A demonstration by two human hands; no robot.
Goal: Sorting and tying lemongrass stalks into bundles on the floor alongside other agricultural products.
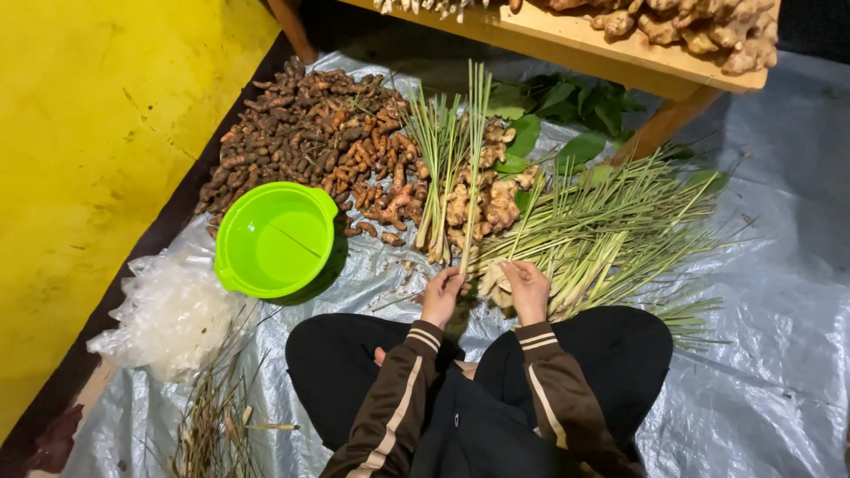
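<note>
Person sits cross-legged on a grey plastic sheet (779, 292), both hands out in front of the knees.

L hand (440, 296): fingers curled shut round the base of a single lemongrass stalk (471, 168), which stands near upright and runs up past the ginger. R hand (528, 289): fingers bent, pinching at the butt ends of the lemongrass pile (611, 235), which fans out toward the sheet's right side. Hands are near each other, not touching.

Rest:
- Small lemongrass bundle (436, 168) lying just left of the held stalk, stems pointing to the sheet's far edge.
- Ginger roots (482, 199) between bundle and pile, partly under the stalks.
- Turmeric heap (310, 133) at far-left of the sheet, brown w/ orange bits.
- Green plastic basin (274, 241) just below the turmeric, left of the L hand, nothing visible inside.
- Crumpled clear plastic bag (173, 314) at the sheet's left edge.
- Dry trimmings (217, 416) near-left corner, beside the knee.
- Green leaves (567, 111) at far edge, under a wooden bench (620, 53) carrying more ginger (708, 26).
</note>
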